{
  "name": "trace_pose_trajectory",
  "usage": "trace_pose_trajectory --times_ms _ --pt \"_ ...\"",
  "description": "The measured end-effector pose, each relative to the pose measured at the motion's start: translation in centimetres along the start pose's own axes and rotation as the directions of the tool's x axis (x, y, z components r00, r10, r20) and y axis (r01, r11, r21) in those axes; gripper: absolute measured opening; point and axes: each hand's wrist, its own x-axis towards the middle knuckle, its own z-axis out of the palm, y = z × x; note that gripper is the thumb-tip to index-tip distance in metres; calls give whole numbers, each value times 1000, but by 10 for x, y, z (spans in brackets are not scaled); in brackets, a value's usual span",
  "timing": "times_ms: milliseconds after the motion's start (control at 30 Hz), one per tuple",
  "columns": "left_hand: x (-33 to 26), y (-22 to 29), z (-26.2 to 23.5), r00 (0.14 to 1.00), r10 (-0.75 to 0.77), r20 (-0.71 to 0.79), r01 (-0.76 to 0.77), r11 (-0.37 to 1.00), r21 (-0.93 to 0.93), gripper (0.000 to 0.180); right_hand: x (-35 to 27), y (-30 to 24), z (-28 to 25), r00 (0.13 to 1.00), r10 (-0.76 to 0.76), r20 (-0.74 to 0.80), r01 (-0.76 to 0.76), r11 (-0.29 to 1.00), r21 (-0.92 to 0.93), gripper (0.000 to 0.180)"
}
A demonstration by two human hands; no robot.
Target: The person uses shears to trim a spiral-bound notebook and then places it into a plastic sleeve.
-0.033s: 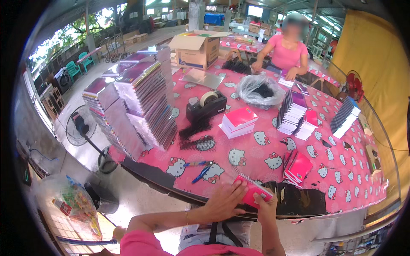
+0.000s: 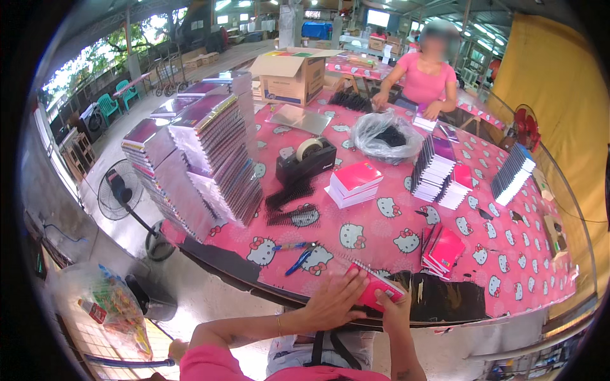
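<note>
At the table's near edge lies a small red notebook (image 2: 376, 287) with a spiral wire along its far-left side. My left hand (image 2: 333, 297) rests flat across its left part, fingers stretched out over the spiral edge. My right hand (image 2: 393, 306) grips the notebook's near right corner, thumb on top of the cover; its other fingers are mostly hidden. Left of the hands lie blue-handled pliers (image 2: 300, 259) and a slim blue tool (image 2: 291, 246). Loose black binding coils (image 2: 293, 217) lie farther off. A fanned pile of red notebooks (image 2: 443, 249) sits to the right.
Tall stacks of spiral notebooks (image 2: 213, 143) rise on the left. A black tape dispenser (image 2: 306, 166), a pink-covered stack (image 2: 356, 181), a plastic bag of coils (image 2: 387, 136) and black-bound stacks (image 2: 433, 166) stand farther back. Across the table a person (image 2: 427, 79) handles a booklet. The near edge has a torn dark patch (image 2: 448, 297).
</note>
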Motion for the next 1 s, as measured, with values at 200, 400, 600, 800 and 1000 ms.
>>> trace_pose_trajectory --times_ms 200,400,600,800,1000 --pt "14 -12 -1 998 -44 -55 52 986 156 80 2 -6 11 995 69 69 -72 997 39 27" --pt "32 -19 -12 988 -142 -66 152 973 176 86 4 10 0 979 -35 201 101 939 -329 22" --pt "6 -6 13 990 -101 96 90 989 114 88 13 -8 8 972 21 235 80 908 -410 23" --pt "-23 2 50 998 62 28 -63 998 24 89 26 16 -2 977 -13 212 44 989 -139 23" --pt "17 -10 39 995 -33 96 20 990 137 89 26 19 -9 951 -15 310 103 958 -269 28"
